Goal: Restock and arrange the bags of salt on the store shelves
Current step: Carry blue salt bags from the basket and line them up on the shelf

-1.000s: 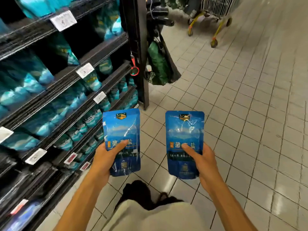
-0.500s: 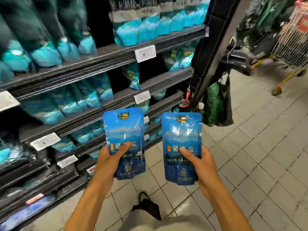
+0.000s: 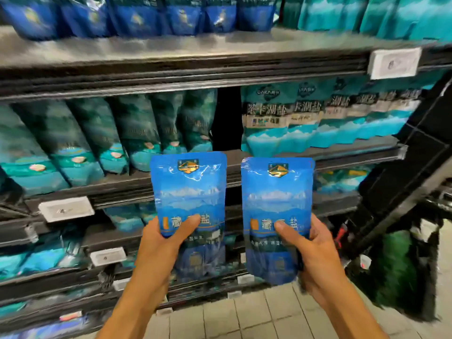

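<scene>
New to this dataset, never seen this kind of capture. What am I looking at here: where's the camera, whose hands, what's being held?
There is no robot. A person wears one wide-angle camera on the head, looking forward and down, so the two arms entering from below are their own. The left hand grips one blue salt bag; the right hand grips a second blue salt bag. Both bags are upright, side by side, thumbs across their fronts. Behind them stand dark store shelves: matching blue bags on the top shelf, teal bags below, and white price tags on the shelf edges. The edges of the picture are blurred.
</scene>
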